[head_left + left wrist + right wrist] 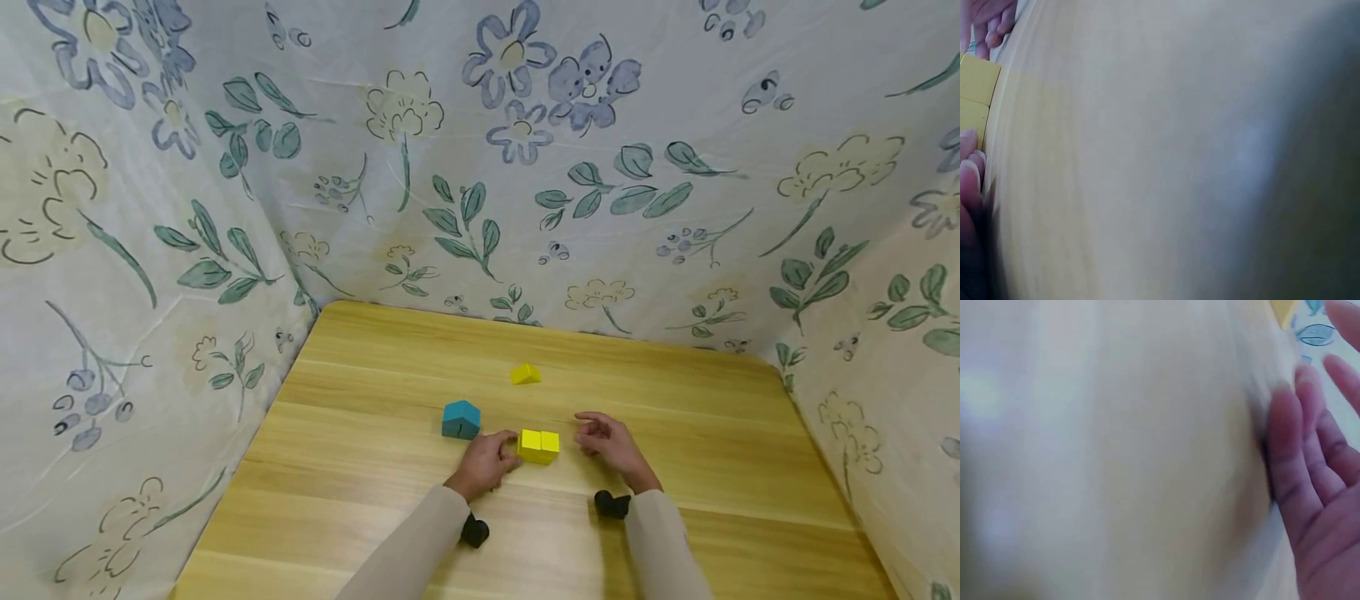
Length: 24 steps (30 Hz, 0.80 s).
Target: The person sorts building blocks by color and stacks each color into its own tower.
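Two yellow blocks point(539, 446) stand side by side on the wooden table, their faces touching. At their left side is my left hand point(483, 463), its fingertips against or very close to the left block. In the left wrist view those fingertips point(969, 178) appear beside the yellow blocks point(977, 81). My right hand point(611, 446) hovers just right of the pair, apart from it, fingers loosely bent with nothing in them. The right wrist view shows the right hand point(1319, 469) holding nothing, with a yellow corner point(1284, 311) beyond it.
A blue house-shaped piece point(461, 420) sits left of the yellow pair, close to my left hand. Farther back lies a small yellow wedge block point(526, 374). Floral cloth point(480, 242) hangs behind the wooden table point(360, 400) and along both sides.
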### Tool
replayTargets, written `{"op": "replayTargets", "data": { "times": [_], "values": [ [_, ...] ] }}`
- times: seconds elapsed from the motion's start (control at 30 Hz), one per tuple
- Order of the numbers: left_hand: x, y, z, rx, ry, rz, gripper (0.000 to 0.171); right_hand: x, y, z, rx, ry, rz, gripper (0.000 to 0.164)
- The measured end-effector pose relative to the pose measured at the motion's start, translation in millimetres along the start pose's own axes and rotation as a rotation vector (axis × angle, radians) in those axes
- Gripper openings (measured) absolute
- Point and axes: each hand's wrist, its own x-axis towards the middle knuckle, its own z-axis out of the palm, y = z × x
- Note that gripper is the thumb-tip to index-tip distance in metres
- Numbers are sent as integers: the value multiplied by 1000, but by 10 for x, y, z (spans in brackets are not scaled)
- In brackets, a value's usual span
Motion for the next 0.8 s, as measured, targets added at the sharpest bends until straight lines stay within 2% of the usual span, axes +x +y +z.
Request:
{"op": "replayTargets", "data": {
  "times": [0.17,0.37,0.6,0.8],
  "values": [
    [-3,-7,1,2,2,-13,44,257,-55,-25,-95,25,-29,41],
    [-14,-21,12,-7,-2,-6,43,536,-122,-32,-244,-54,-39,43],
    [-16,-14,-1,3,-2,-6,44,839,-271,38,-293,-74,-1,47],
    [-14,11,-17,4,4,-2,43,1013,-440,146,-394,-118,33,57]
  ]
}}
